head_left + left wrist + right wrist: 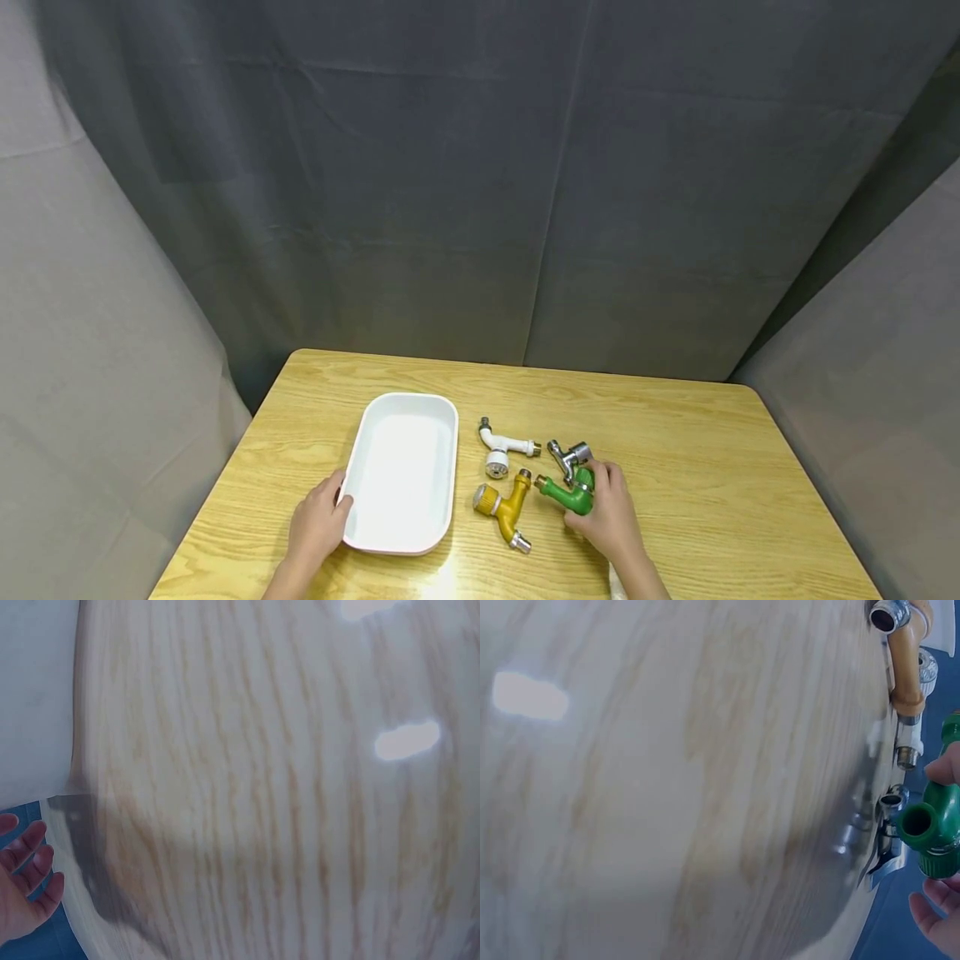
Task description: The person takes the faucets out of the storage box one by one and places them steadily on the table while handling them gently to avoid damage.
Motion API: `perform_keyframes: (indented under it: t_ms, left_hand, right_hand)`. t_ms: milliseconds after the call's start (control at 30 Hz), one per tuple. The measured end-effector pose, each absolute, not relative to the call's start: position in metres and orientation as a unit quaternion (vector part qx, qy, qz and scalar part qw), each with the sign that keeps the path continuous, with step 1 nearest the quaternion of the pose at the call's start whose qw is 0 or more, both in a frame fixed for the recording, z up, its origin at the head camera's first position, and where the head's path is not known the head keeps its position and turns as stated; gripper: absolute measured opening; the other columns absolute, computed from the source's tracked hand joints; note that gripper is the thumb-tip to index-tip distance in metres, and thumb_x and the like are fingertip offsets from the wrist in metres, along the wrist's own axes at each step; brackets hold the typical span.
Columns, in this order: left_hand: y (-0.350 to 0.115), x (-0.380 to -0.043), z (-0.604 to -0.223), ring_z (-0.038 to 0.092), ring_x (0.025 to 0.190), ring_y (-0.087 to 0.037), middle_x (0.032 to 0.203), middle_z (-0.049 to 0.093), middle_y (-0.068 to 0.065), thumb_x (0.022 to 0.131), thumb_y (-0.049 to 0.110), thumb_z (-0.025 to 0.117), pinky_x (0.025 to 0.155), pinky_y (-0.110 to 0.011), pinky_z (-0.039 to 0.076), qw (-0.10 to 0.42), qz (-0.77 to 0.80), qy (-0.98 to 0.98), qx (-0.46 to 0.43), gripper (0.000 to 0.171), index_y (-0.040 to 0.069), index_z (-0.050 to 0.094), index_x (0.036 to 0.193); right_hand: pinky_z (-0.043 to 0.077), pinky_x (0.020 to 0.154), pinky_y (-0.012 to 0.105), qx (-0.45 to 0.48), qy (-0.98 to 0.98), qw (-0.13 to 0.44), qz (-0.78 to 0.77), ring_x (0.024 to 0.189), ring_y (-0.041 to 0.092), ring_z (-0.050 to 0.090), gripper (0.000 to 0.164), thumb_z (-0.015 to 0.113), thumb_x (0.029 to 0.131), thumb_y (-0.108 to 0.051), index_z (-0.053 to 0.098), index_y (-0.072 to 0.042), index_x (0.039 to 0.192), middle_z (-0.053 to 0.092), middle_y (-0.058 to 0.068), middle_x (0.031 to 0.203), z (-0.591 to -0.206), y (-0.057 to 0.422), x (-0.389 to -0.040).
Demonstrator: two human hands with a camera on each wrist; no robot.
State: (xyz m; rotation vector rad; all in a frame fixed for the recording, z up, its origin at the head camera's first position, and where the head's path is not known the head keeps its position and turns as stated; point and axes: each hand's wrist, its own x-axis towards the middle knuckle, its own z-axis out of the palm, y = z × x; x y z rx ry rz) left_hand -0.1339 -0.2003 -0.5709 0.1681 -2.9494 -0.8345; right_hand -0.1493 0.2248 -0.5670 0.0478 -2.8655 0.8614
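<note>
A white rectangular tray [401,475] stands on the left part of the table. My left hand [317,521] is at its near left side, with the thumb over the rim; in the left wrist view the fingers [34,859] show loosely bent below the tray wall [37,705]. My right hand [609,517] grips a green faucet [573,497], thumb on its body and fingers round the knob side. Its open spout faces the camera in the right wrist view. Beside it lie a chrome faucet [570,457], a yellow faucet [512,507] and a white faucet [504,447].
The wood-grained table [712,500] has rounded far corners. A dark grey curtain [480,208] hangs behind it, with pale grey cloth [97,375] on both sides. The three loose faucets lie between the tray and my right hand.
</note>
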Motion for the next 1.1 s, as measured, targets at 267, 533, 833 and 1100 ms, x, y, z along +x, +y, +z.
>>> perform_keyframes:
  t_ms: [267, 533, 833, 1100]
  left_hand:
    - [-0.201, -0.133, -0.57, 0.056, 0.105, -0.038, 0.117, 0.059, -0.019, 0.087, 0.016, 0.047, 0.086, -0.052, 0.043, 0.034, -0.273, -0.96, 0.054, 0.041, 0.004, 0.05, 0.127]
    - [-0.2, -0.134, -0.571, 0.058, 0.101, -0.036, 0.112, 0.061, -0.017, 0.087, 0.015, 0.048, 0.082, -0.051, 0.044, 0.043, -0.268, -0.961, 0.051, 0.039, 0.005, 0.052, 0.124]
    - [-0.2, -0.133, -0.569, 0.057, 0.104, -0.037, 0.115, 0.06, -0.018, 0.088, 0.016, 0.047, 0.085, -0.052, 0.043, 0.033, -0.27, -0.961, 0.055, 0.04, 0.005, 0.051, 0.126]
    - [-0.2, -0.133, -0.568, 0.056, 0.105, -0.038, 0.116, 0.059, -0.019, 0.088, 0.016, 0.048, 0.086, -0.052, 0.042, 0.029, -0.272, -0.96, 0.054, 0.041, 0.004, 0.05, 0.127]
  right_hand:
    - [0.047, 0.078, 0.046, 0.004, -0.961, 0.04, 0.273, 0.098, 0.033, 0.047, 0.077, 0.079, 0.056, -0.017, 0.045, 0.001, 0.123, 0.041, 0.021, 0.116, -0.569, 0.233, -0.145]
    - [0.046, 0.081, 0.048, -0.011, -0.965, 0.013, 0.261, 0.101, 0.034, 0.045, 0.079, 0.082, 0.054, -0.02, 0.046, 0.0, 0.122, 0.042, 0.022, 0.116, -0.574, 0.232, -0.145]
    - [0.047, 0.079, 0.047, -0.015, -0.967, 0.015, 0.255, 0.098, 0.031, 0.046, 0.08, 0.083, 0.052, -0.02, 0.046, -0.002, 0.121, 0.043, 0.02, 0.113, -0.584, 0.233, -0.145]
    - [0.046, 0.08, 0.049, -0.012, -0.966, 0.017, 0.257, 0.102, 0.034, 0.044, 0.079, 0.083, 0.055, -0.02, 0.045, -0.004, 0.121, 0.041, 0.022, 0.116, -0.585, 0.233, -0.145]
